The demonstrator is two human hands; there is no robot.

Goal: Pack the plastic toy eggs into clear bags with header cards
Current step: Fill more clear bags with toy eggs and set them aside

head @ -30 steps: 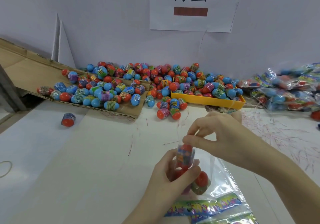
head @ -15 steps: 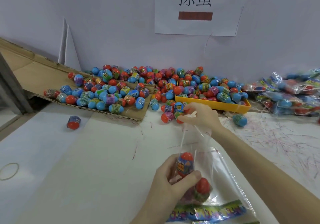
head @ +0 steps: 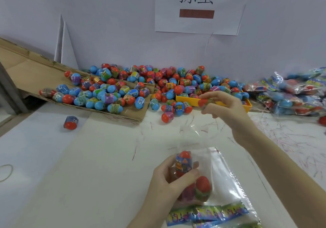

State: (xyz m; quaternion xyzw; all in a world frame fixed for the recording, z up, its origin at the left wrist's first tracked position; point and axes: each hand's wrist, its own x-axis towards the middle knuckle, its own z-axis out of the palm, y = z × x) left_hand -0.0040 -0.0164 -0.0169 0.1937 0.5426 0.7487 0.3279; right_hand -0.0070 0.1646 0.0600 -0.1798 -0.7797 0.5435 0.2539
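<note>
At the near edge of the bench (head: 88, 166), the left hand (head: 169, 180) curls round a clear bag (head: 222, 180) with eggs inside it, a printed header card (head: 208, 213) at the bag's near end. The right hand (head: 224, 106) pinches a red-ended toy egg (head: 202, 102) in front of the yellow tray (head: 190, 101). Loose eggs (head: 141, 86) heap along the far edge, spilling over a cardboard sheet (head: 26, 69), and filled bags (head: 291, 93) pile at the far right corner.

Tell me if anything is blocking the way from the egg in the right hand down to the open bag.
Nothing visible does. The right hand pinches a red egg above the table, and only bare tabletop lies between it and the mouth of the clear bag, which the left hand grips.
</note>
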